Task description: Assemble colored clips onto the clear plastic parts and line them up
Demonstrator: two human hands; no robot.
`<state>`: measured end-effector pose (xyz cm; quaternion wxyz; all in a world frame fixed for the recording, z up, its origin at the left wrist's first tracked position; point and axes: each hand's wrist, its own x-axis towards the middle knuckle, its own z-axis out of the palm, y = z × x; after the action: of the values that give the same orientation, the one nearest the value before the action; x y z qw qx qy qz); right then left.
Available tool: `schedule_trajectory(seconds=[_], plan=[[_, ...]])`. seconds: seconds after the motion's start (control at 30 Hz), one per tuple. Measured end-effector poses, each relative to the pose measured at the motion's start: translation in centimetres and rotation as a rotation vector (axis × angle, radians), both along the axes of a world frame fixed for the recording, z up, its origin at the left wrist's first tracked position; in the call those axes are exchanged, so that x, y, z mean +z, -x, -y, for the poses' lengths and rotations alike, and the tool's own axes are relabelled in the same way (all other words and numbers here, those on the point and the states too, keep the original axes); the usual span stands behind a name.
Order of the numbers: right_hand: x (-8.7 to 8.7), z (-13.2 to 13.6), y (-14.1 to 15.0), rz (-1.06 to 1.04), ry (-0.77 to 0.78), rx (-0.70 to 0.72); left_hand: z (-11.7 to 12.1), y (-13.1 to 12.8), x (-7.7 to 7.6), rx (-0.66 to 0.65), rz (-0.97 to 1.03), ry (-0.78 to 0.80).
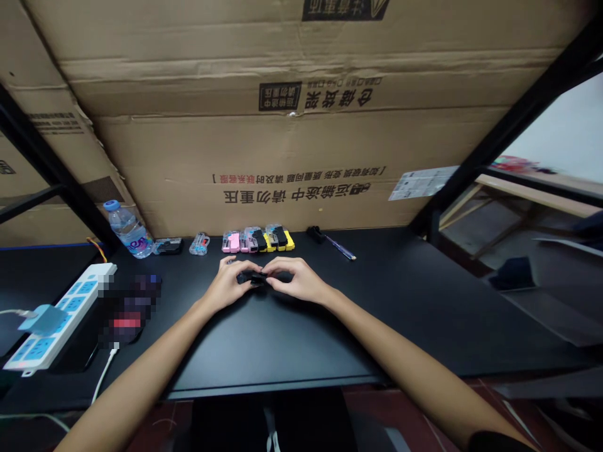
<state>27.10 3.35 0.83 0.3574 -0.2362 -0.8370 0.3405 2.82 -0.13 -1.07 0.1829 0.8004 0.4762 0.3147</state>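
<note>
My left hand (227,282) and my right hand (296,279) meet over the middle of the black desk (377,314). Both pinch a small black object (257,278) between their fingertips; most of it is hidden, so I cannot name it. Just behind the hands stands a row of small cartridges: pink ones (232,242) on the left, black and yellow ones (277,238) on the right. A clear small cartridge (200,244) lies apart to their left.
A cardboard wall (301,138) closes off the back of the desk. A water bottle (128,229) stands at the back left, beside a white power strip (56,317) with a plug. A pen-like tool (332,243) lies at the back right. A black shelf post (494,138) rises on the right.
</note>
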Motion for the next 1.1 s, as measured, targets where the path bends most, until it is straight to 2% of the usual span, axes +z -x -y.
schedule_trajectory(seconds=[0.43,0.8,1.1], plan=[[-0.9,0.4,0.7,-0.016,-0.159,-0.104,0.5,-0.4,0.1,0.020,-0.002,-0.031],[-1.8,-0.2,0.5,-0.028,-0.118,-0.136,1.1,-0.5,0.9,-0.029,0.009,-0.011],[-2.1,-0.7,-0.1,0.030,-0.056,-0.081,0.6,-0.2,0.4,-0.008,0.016,-0.031]])
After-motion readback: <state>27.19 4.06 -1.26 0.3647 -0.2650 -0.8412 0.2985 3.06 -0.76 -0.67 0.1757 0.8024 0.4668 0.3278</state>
